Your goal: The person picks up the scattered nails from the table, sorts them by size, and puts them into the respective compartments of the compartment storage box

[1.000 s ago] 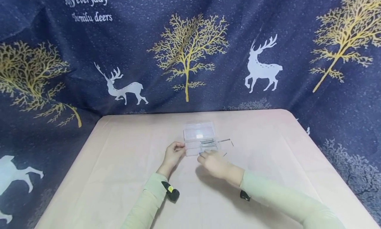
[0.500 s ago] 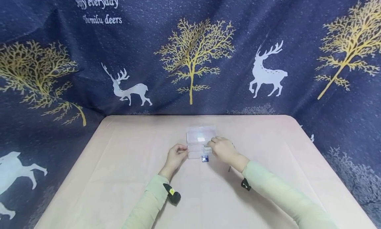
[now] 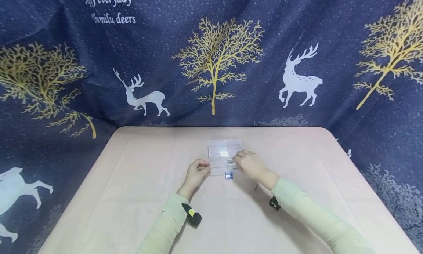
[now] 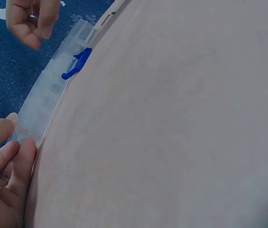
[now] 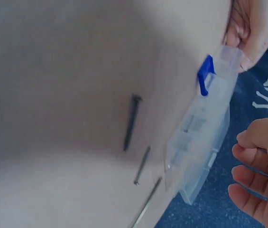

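A clear plastic compartment box (image 3: 217,170) lies on the table with its lid (image 3: 224,149) raised at the back. My left hand (image 3: 195,175) pinches the box's left end between thumb and fingers, also seen in the left wrist view. My right hand (image 3: 252,166) is over the box's right part, its fingers (image 5: 245,176) loosely curled with nothing visible between them. Several slim metal pieces (image 3: 230,163) lie in the right-hand compartments, partly covered by that hand. At the front edge a blue latch (image 3: 228,175) hangs down.
On the table right of the box, in the right wrist view, lie a thick dark screw or nail (image 5: 132,123), a shorter one (image 5: 142,165) and a thin rod (image 5: 145,204). A dark blue patterned cloth (image 3: 185,63) hangs behind the pink table cover (image 3: 148,155).
My right hand has moved from the box's front edge back and to the right, over the right compartments, uncovering the blue latch. The left hand keeps its hold; the head view has shifted slightly.
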Demonstrator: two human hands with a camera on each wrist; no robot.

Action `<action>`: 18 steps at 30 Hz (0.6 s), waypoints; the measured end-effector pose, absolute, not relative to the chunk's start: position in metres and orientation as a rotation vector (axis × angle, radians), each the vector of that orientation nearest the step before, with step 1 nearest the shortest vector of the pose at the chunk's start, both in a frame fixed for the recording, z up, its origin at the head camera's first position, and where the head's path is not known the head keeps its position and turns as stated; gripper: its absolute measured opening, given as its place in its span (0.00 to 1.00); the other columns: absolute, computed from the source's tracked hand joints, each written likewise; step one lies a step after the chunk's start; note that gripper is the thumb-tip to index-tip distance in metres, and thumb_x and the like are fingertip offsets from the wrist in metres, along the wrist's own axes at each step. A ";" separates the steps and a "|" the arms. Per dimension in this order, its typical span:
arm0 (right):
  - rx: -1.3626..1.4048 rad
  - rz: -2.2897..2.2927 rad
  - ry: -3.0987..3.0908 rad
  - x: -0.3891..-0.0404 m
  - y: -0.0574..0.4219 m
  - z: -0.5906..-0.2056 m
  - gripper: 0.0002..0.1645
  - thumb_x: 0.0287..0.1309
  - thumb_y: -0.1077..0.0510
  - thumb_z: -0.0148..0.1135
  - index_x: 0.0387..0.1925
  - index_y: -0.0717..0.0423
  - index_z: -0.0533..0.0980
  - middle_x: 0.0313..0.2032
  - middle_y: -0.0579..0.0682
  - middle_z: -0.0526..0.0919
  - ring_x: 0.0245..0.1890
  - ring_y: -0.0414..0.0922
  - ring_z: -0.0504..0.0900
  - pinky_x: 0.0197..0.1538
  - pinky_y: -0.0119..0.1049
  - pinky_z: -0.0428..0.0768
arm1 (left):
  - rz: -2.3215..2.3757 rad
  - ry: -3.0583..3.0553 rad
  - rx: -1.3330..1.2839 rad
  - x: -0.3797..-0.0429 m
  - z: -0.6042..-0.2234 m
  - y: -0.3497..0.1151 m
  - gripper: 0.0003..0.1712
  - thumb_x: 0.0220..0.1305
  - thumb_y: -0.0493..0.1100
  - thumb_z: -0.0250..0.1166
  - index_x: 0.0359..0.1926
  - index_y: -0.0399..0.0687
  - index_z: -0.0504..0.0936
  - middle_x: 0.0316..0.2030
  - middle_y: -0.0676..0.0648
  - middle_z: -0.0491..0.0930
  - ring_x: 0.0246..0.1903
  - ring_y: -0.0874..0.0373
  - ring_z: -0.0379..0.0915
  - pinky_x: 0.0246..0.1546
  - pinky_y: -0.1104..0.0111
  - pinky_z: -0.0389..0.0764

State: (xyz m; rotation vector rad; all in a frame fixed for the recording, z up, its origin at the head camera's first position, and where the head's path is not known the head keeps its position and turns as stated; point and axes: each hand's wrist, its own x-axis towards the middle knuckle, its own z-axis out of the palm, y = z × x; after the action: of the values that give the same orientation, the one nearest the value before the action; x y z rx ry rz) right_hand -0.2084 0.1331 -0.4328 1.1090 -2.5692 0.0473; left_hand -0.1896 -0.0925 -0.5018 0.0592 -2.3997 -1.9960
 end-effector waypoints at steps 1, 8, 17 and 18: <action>1.099 0.053 -2.568 -0.210 0.134 -0.431 0.09 0.46 0.65 0.68 0.33 0.57 0.80 0.30 0.48 0.82 0.32 0.44 0.78 0.35 0.33 0.82 | -1.988 -2.403 0.056 -0.190 -0.501 -0.093 0.11 0.57 0.32 0.63 0.42 0.31 0.76 0.42 0.35 0.80 0.40 0.50 0.80 0.40 0.67 0.85; 0.965 0.072 -2.627 -0.222 0.148 -0.425 0.09 0.48 0.67 0.67 0.34 0.58 0.79 0.32 0.51 0.82 0.34 0.47 0.78 0.38 0.36 0.82 | -1.999 -2.395 0.053 -0.193 -0.501 -0.093 0.10 0.57 0.31 0.63 0.41 0.31 0.76 0.42 0.35 0.80 0.39 0.52 0.80 0.40 0.68 0.85; 0.807 0.113 -2.794 -0.232 0.163 -0.440 0.11 0.49 0.67 0.67 0.37 0.63 0.79 0.35 0.55 0.81 0.37 0.51 0.79 0.41 0.42 0.84 | -1.972 -2.402 0.044 -0.192 -0.504 -0.093 0.10 0.57 0.31 0.63 0.40 0.32 0.77 0.41 0.35 0.81 0.40 0.49 0.80 0.42 0.66 0.84; 0.801 0.128 -2.817 -0.232 0.164 -0.442 0.11 0.49 0.67 0.67 0.37 0.63 0.80 0.34 0.55 0.81 0.37 0.51 0.78 0.41 0.42 0.83 | -1.968 -2.402 0.041 -0.191 -0.504 -0.093 0.10 0.56 0.31 0.63 0.40 0.32 0.77 0.41 0.36 0.81 0.41 0.49 0.80 0.42 0.66 0.84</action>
State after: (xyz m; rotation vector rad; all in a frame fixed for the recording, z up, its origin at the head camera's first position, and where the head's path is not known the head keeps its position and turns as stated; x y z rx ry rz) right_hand -0.2323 0.1637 -0.4424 0.8014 -2.8174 0.1283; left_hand -0.1913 -0.0934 -0.5041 0.0410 -2.4024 -1.9675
